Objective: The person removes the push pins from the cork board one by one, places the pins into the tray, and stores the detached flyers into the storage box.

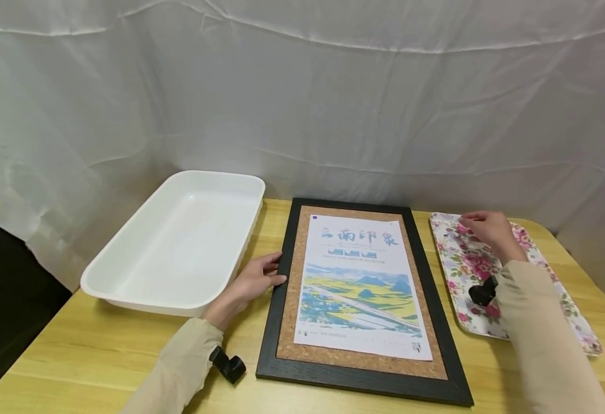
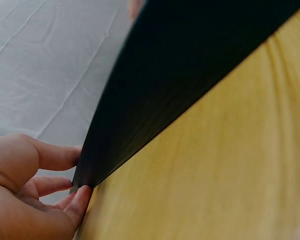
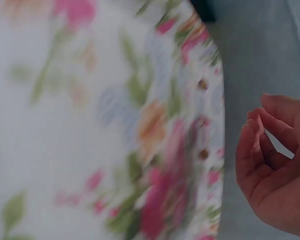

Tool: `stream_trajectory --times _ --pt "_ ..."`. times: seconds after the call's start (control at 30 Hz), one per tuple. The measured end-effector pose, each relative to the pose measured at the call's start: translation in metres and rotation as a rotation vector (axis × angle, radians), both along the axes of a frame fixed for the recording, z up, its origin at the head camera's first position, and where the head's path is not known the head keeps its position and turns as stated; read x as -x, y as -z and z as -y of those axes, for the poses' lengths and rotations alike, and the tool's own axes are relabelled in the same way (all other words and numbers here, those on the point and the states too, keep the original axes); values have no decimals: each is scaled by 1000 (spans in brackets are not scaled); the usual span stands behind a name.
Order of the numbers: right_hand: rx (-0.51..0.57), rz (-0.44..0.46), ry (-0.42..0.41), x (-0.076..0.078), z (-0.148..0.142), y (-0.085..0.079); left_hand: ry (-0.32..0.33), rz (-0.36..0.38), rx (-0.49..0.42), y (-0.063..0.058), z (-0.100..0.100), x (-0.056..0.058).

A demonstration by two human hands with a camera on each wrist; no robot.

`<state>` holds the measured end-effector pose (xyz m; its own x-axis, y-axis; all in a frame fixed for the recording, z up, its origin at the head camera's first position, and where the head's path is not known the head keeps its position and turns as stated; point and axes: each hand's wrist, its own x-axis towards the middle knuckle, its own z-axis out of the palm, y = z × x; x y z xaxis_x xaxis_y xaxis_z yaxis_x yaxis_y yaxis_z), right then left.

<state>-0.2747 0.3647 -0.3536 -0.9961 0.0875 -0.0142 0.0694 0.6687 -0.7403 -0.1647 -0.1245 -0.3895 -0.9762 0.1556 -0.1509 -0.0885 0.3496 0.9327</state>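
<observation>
A black-framed cork board [image 1: 439,368] lies flat on the table with a landscape poster [image 1: 364,287] on it. A purple pin [image 1: 315,217] sits in the poster's upper left corner. My left hand [image 1: 254,280] rests at the board's left edge; in the left wrist view its fingertips [image 2: 81,197] touch the black side. To the right, my right hand [image 1: 493,233] hovers over the far end of a floral tray [image 1: 442,253]. Its thumb and fingertips [image 3: 255,122] come together, and I cannot tell whether something tiny is between them.
A deep white tub [image 1: 173,247] stands to the left of the board, close to my left forearm. Behind everything hangs a grey curtain [image 1: 333,115]. The wooden tabletop [image 1: 69,351] shows around the board and the tray.
</observation>
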Motion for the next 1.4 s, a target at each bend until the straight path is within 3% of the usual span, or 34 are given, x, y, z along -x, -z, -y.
stream_trajectory --times 0.2,0.37,0.67,1.1,1.4 --pt "6 13 -100 2 33 -19 0 2 4 -1 1 -1" --pt "25 32 -131 7 62 -25 -4 5 7 -1 0 -1" --pt "92 31 -172 22 109 -24 6 -10 -3 -2 -3 0" --pt "88 157 -174 34 172 -27 7 -1 -15 -5 -8 2" --pt "106 167 -210 42 206 -17 6 -2 -12 -5 -8 2"
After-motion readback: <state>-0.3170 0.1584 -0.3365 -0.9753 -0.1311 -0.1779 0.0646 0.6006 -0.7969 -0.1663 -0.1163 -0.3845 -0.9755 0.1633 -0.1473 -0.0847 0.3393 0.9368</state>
